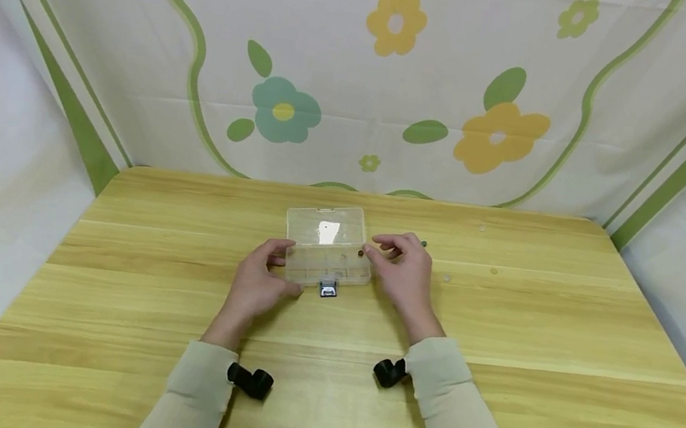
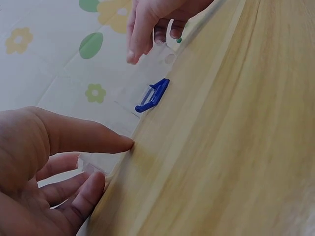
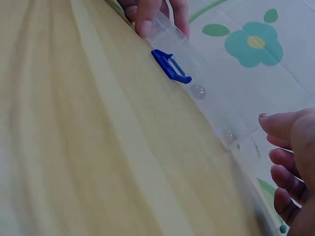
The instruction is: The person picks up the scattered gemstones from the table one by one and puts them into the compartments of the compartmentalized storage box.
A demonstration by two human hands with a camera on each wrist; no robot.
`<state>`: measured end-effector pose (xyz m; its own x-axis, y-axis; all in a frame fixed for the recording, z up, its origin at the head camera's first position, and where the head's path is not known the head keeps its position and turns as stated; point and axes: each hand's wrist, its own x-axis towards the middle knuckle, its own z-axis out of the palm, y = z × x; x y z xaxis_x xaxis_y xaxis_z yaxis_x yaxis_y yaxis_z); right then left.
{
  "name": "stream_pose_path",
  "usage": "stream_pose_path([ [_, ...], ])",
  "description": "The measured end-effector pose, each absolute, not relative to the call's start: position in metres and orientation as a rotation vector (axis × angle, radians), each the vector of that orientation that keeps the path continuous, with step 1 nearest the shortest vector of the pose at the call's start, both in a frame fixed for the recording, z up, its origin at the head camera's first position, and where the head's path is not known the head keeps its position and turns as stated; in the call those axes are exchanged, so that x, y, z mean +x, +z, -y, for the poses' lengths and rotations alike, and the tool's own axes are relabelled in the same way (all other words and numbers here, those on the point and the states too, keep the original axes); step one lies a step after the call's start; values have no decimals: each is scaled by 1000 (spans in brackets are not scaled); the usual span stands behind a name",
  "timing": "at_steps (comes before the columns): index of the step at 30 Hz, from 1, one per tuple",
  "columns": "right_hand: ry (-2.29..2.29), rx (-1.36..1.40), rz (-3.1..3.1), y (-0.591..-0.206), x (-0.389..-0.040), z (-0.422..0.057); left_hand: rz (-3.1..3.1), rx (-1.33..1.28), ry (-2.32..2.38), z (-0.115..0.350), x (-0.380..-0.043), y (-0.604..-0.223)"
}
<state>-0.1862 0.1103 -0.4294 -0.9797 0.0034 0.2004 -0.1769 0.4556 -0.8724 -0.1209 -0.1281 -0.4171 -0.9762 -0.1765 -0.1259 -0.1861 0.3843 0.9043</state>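
A clear plastic compartment box (image 1: 309,269) stands on the table with its transparent lid (image 1: 306,227) folded back and a blue latch (image 3: 170,66) at its front. My left hand (image 1: 258,283) holds the box's left end, thumb at the front and fingers behind. At the right end, my right hand (image 1: 405,271) hovers with thumb and index fingertips apart, nothing visible between them. Just by that thumb, a small dark brown bead (image 1: 360,253) shows at the box's back right compartment. Clear round beads (image 3: 198,91) lie in front compartments.
Beyond my right hand lies a small green bead (image 1: 424,244). Further right on the wooden table (image 1: 538,317) are a clear bead (image 1: 447,278), a yellowish bead (image 1: 494,270) and another pale one (image 1: 482,228). A flowered cloth (image 1: 344,53) hangs behind the table.
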Motion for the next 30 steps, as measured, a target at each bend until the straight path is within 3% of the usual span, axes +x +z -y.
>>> stream_pose_path([
  [30, 1245, -295, 2578, -431, -205, -164, -2616, -335, 1707, 127, -121, -419],
])
